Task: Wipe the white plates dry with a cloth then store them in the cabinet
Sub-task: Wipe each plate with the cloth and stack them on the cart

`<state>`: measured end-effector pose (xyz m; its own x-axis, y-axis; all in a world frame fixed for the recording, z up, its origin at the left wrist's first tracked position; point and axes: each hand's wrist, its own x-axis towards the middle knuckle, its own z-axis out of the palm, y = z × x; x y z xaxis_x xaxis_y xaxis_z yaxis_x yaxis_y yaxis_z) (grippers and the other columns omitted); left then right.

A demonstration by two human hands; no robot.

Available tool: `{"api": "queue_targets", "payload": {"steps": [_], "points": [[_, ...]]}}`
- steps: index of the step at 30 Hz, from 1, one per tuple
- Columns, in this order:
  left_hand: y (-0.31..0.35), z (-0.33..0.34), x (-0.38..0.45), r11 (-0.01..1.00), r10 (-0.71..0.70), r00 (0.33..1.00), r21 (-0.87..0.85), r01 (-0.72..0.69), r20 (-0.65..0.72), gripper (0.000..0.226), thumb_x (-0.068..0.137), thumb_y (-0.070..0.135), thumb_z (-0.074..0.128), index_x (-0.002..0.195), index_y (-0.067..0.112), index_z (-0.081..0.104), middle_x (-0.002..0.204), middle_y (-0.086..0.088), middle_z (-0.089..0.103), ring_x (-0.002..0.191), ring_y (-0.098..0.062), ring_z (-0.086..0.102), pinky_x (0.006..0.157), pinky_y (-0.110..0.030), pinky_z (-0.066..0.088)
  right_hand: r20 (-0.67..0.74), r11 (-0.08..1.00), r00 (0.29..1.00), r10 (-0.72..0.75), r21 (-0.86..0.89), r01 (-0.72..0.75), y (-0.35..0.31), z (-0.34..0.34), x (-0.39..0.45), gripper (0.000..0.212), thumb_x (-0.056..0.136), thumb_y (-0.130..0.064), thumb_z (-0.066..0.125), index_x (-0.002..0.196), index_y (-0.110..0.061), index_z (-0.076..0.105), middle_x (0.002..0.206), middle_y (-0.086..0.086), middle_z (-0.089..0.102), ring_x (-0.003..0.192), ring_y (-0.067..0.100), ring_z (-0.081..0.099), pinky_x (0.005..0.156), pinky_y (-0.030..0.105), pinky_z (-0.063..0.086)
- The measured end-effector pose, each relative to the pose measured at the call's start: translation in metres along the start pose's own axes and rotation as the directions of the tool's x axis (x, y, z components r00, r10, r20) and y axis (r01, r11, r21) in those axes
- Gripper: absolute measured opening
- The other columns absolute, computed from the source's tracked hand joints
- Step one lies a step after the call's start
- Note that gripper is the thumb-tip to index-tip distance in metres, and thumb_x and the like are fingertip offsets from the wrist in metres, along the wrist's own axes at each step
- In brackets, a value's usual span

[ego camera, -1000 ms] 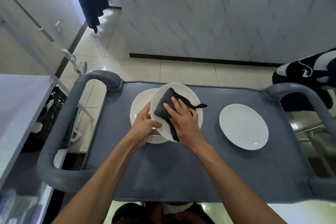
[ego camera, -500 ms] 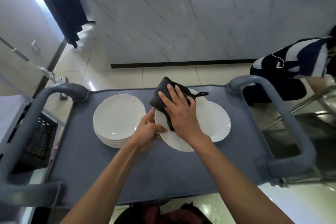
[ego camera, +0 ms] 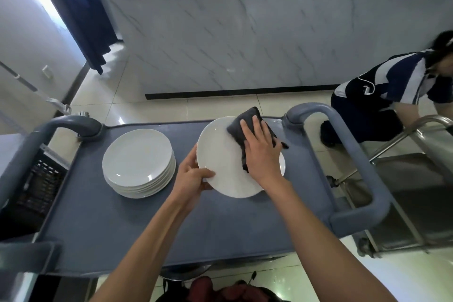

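1. My left hand [ego camera: 193,176] is bare, with no glove, ring or watch on it.
2. My right hand [ego camera: 262,154] is bare too, its wrist uncovered.
3. Both my forearms are bare up to the lower edge of the view; no sleeve shows.
4. Below, between my arms, dark clothing [ego camera: 220,289] with reddish folds shows; its detail is unclear.

White plate [ego camera: 220,169] under a dark grey cloth [ego camera: 245,127]; the stack [ego camera: 137,162] beside it is white too. The cart [ego camera: 122,223] is slate blue, the wall [ego camera: 245,39] grey-veined marble, the curtain [ego camera: 78,7] navy, the floor [ego camera: 171,108] cream tile.
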<state>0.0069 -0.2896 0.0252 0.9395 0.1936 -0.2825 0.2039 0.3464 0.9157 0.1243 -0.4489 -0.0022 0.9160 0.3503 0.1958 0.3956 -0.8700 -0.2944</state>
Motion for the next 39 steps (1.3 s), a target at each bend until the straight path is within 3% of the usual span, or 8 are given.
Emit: {"api": "queue_targets", "payload": {"steps": [3, 11, 15, 19, 23, 26, 35, 39], "points": [[-0.002, 0.006, -0.002, 0.999, 0.027, 0.998, -0.015, -0.028, -0.055, 0.079, 0.08, -0.019, 0.047, 0.131, 0.04, 0.062, 0.116, -0.004, 0.069, 0.096, -0.026, 0.064, 0.067, -0.044, 0.057, 0.036, 0.999, 0.999, 0.025, 0.04, -0.026, 0.007, -0.003, -0.014, 0.058, 0.105, -0.021, 0.038, 0.158, -0.035, 0.017, 0.168, -0.003, 0.007, 0.154, 0.02, 0.005, 0.115, 0.052, 0.023], [-0.003, 0.023, 0.0, 0.995, 0.068, 0.981, -0.063, -0.08, -0.182, 0.069, 0.082, -0.018, 0.05, 0.125, 0.035, 0.066, 0.111, -0.003, 0.071, 0.095, -0.024, 0.065, 0.069, -0.044, 0.059, 0.029, 0.994, 0.999, -0.028, 0.102, 0.025, 0.005, 0.003, -0.047, 0.056, 0.104, -0.023, 0.041, 0.157, -0.034, 0.024, 0.167, -0.002, 0.015, 0.153, 0.02, 0.016, 0.112, 0.05, 0.025], [-0.008, 0.028, -0.001, 0.996, 0.069, 0.982, -0.047, -0.079, -0.178, 0.057, 0.09, -0.008, 0.055, 0.132, 0.029, 0.063, 0.121, -0.011, 0.07, 0.102, -0.029, 0.067, 0.073, -0.048, 0.059, 0.056, 0.987, 0.998, -0.019, 0.162, 0.01, 0.001, 0.003, -0.061, 0.056, 0.105, -0.023, 0.038, 0.157, -0.035, 0.022, 0.167, -0.003, 0.013, 0.153, 0.019, 0.012, 0.115, 0.051, 0.02], [-0.01, 0.036, -0.003, 0.996, 0.076, 0.981, -0.031, -0.083, -0.177, 0.044, 0.098, 0.005, 0.056, 0.134, 0.031, 0.062, 0.118, -0.007, 0.072, 0.102, -0.026, 0.069, 0.08, -0.054, 0.06, 0.043, 0.973, 0.998, -0.04, 0.23, 0.03, -0.011, 0.001, -0.071, 0.055, 0.104, -0.025, 0.036, 0.156, -0.034, 0.024, 0.166, 0.0, 0.016, 0.153, 0.021, 0.013, 0.113, 0.051, 0.023], [-0.009, 0.041, -0.003, 0.996, 0.07, 0.977, -0.038, -0.079, -0.201, 0.035, 0.102, 0.014, 0.054, 0.127, 0.036, 0.064, 0.114, -0.005, 0.073, 0.098, -0.024, 0.069, 0.076, -0.05, 0.061, 0.018, 0.969, 1.0, -0.005, 0.246, 0.0, -0.026, 0.0, -0.075, 0.056, 0.1, -0.034, 0.019, 0.155, -0.033, 0.027, 0.166, 0.001, 0.019, 0.152, 0.023, 0.017, 0.112, 0.051, 0.026], [-0.006, 0.04, -0.002, 0.996, 0.065, 0.971, -0.043, -0.076, -0.229, 0.031, 0.104, 0.017, 0.053, 0.126, 0.035, 0.065, 0.114, -0.007, 0.072, 0.098, -0.024, 0.069, 0.069, -0.044, 0.06, 0.035, 0.967, 0.999, 0.004, 0.254, -0.013, -0.035, 0.001, -0.076, 0.054, 0.102, -0.029, 0.029, 0.156, -0.034, 0.027, 0.166, 0.0, 0.019, 0.153, 0.022, 0.017, 0.112, 0.051, 0.025], [0.0, 0.021, 0.001, 0.993, 0.03, 0.956, -0.104, -0.062, -0.29, 0.035, 0.104, 0.018, 0.051, 0.135, 0.031, 0.06, 0.121, -0.009, 0.07, 0.097, -0.025, 0.068, 0.074, -0.048, 0.06, 0.135, 0.921, 0.973, -0.187, 0.367, 0.126, -0.031, -0.001, -0.075, 0.049, 0.103, -0.028, 0.034, 0.15, -0.04, 0.036, 0.165, -0.01, 0.019, 0.152, 0.011, 0.014, 0.115, 0.046, 0.018], [-0.001, 0.014, 0.001, 0.987, 0.012, 0.949, -0.149, -0.062, -0.316, 0.037, 0.104, 0.015, 0.05, 0.136, 0.03, 0.06, 0.126, -0.01, 0.069, 0.103, -0.029, 0.067, 0.09, -0.06, 0.052, 0.1, 0.897, 0.955, -0.28, 0.382, 0.223, -0.024, 0.003, -0.084, 0.05, 0.1, -0.038, 0.026, 0.148, -0.041, 0.039, 0.164, -0.012, 0.024, 0.151, 0.011, 0.017, 0.114, 0.043, 0.018]]}}
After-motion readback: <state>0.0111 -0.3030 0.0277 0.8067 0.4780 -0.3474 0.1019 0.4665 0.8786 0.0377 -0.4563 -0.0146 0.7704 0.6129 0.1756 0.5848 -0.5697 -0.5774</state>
